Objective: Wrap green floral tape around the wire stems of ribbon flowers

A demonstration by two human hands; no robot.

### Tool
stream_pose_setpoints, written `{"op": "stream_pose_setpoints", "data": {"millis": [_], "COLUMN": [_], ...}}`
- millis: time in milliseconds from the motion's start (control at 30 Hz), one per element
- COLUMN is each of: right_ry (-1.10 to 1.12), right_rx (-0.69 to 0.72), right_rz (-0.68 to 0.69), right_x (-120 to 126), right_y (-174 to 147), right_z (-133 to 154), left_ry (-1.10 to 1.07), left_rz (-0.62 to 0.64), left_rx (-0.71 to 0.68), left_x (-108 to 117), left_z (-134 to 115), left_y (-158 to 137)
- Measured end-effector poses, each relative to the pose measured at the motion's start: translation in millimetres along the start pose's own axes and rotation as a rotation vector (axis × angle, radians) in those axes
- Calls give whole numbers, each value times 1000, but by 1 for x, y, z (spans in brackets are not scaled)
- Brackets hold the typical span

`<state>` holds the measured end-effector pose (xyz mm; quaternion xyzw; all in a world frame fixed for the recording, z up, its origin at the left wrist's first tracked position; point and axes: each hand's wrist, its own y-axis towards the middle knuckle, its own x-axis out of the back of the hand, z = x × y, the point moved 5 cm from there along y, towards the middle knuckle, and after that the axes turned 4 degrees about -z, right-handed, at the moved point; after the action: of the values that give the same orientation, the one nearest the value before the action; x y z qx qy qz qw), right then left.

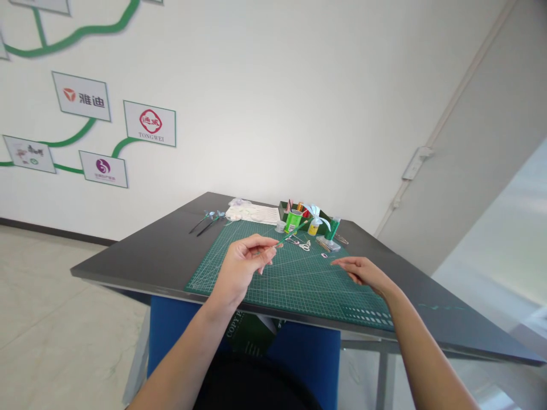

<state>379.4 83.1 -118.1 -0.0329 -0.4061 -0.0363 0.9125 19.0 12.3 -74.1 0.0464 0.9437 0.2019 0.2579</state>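
Observation:
My left hand is over the middle of the green cutting mat, its thumb and fingers pinched on a thin green stem. The stem slants up to the right and has a small pale tip. To the right, my right hand hovers above the mat with its fingertips pressed together. Whatever may be between those fingertips is too small to make out. Just beyond them on the mat are a small white-and-dark piece and white-handled scissors.
At the back stand a bright green can, a yellow-labelled bottle, a dark green box and a green spool. White sheets lie back left, beside two dark stems with bluish flowers. A wall borders the table's far edge.

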Motion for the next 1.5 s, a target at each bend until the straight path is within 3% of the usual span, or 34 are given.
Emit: {"op": "stream_pose_setpoints", "data": {"millis": [133,233,300,400,533,600,733,833,967,1233,1500], "right_ry": [-147,-233,-256,-220,-48,218,557,705,690,540,512], "right_rx": [-222,-301,-262,-62,263,456,518,494,448,493,553], "right_rz": [-209,-406,-513,-586,-520,-422,-258,-149,-92,-272,-301], "right_x": [27,50,58,50,3,-27,-81,-102,-105,-85,-83], "right_y": [3,-7,-20,-50,-106,-133,-159,-161,-163,-175,-188], "right_z": [-21,-15,4,47,105,126,144,151,153,143,150], "left_ry": [-45,-27,4,50,152,225,368,465,584,671,761], "left_rz": [-6,-6,9,44,66,76,97,98,99,153,120], "left_rx": [38,27,26,17,-77,-144,-299,-370,-448,-505,-618], "left_x": [0,-1,-3,-6,-10,-11,-17,-20,-21,-27,-30], "left_z": [0,-3,-4,-4,-8,-14,-27,-34,-40,-41,-46], "left_y": [1,-1,-3,-7,-15,-20,-32,-39,-46,-51,-56]}}
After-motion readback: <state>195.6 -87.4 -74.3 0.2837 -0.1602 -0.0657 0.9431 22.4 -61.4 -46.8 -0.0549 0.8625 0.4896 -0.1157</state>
